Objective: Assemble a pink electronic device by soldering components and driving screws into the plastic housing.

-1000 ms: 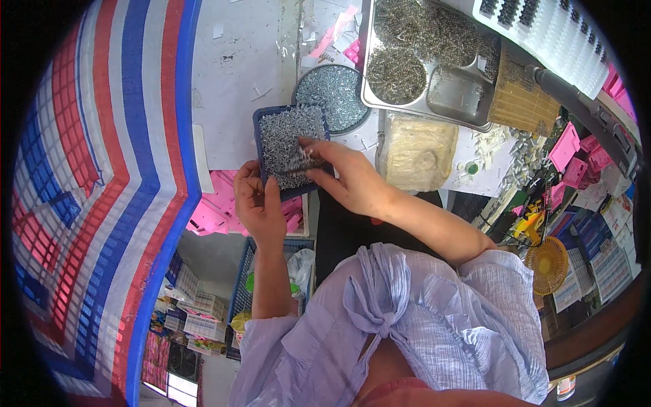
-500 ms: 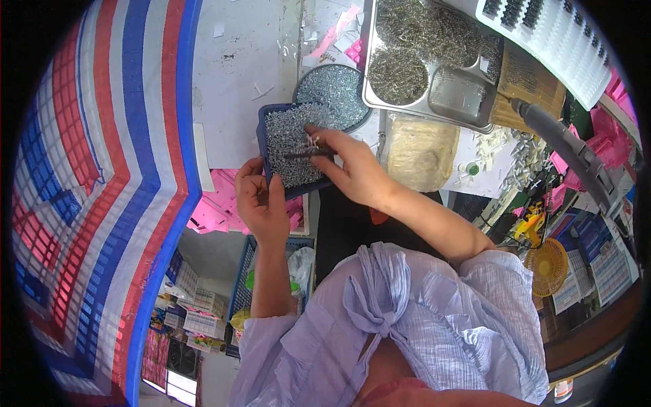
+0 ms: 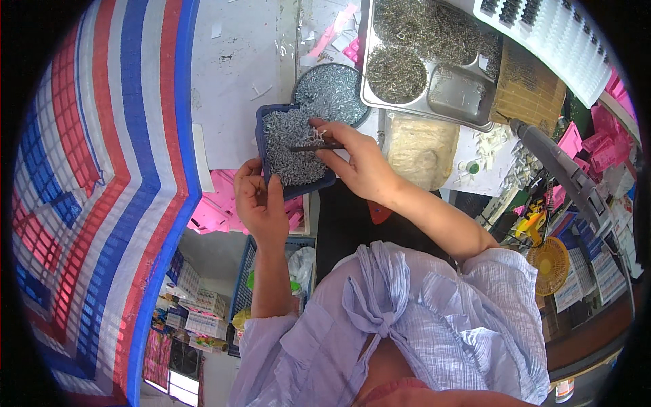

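Note:
A dark blue rectangular tray, heaped with small silver metal pieces, sits tilted at the table's near edge. My left hand grips its near-left corner, the thumb at the rim and the other fingers curled outside. Above the heap my right hand is closed on a thin dark stick-like tool, which points left over the pieces. A few small silver pieces show between its thumb and forefinger. Touching the tray's far right side is a round dish full of similar bluish-silver pieces.
A metal tray with compartments of small springy-looking parts stands far right. Nearer lie a yellowish wrapped block, white bits and a grey jointed arm. A striped red, white and blue sheet hangs at left.
My right hand has shifted slightly right and nearer me, and the dark tool shows more plainly above the pieces. The tray has moved a little left; my left hand still grips it.

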Tool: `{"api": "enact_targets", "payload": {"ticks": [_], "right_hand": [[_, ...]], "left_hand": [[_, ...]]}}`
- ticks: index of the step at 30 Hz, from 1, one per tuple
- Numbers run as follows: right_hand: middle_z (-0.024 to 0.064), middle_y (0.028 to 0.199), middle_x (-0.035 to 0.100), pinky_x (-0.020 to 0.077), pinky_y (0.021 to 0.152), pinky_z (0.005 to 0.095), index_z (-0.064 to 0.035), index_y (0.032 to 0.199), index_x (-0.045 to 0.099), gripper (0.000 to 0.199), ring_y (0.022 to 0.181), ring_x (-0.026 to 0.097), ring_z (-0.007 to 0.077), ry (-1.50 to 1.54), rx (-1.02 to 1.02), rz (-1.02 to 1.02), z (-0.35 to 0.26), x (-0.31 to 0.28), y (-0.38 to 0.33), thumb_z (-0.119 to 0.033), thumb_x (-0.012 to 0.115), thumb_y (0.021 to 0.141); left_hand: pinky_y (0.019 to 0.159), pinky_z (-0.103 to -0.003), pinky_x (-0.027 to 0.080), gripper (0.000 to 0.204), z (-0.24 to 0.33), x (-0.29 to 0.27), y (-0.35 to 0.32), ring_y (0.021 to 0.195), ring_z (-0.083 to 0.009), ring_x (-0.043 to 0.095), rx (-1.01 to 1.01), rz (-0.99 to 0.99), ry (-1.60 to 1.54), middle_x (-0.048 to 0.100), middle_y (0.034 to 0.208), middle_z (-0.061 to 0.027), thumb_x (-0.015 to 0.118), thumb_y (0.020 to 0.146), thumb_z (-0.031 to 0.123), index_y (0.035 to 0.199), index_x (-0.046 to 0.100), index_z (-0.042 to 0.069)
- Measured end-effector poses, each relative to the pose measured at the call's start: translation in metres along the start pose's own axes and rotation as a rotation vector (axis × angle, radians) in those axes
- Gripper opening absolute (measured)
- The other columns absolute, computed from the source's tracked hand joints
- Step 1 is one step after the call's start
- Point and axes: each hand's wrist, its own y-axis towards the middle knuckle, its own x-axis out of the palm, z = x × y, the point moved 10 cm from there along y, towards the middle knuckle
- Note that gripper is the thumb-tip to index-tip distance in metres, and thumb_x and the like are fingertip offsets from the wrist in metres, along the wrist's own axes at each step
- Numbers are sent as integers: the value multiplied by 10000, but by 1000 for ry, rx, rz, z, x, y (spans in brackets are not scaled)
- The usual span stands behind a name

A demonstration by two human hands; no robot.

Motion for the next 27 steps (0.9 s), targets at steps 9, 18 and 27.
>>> {"api": "enact_targets", "payload": {"ticks": [9,18,27], "right_hand": [[183,1391,599,501,989,383,13,1274,554,366,1210,629,322,-59,4,-30,1,13,4,-59,674,935],[190,1389,600,505,980,374,13,1294,565,391,1209,631,319,-81,-111,-31,-12,22,-5,-71,683,931],[200,1376,604,512,961,381,28,1252,575,346,1181,640,348,-52,-126,-24,-23,14,-8,-67,673,934]], "left_hand": [[886,-265,450,186,-3,-1,-2,1024,-137,546,-16,5,-51,534,1286,-162,602,935,-46,842,462,33],[849,-257,451,192,-3,0,-3,993,-130,538,-8,-8,-35,543,1264,-164,614,936,-38,846,461,35],[856,-265,451,201,-3,2,-5,992,-132,524,-24,3,-66,545,1269,-154,617,941,-30,849,455,44]]}}
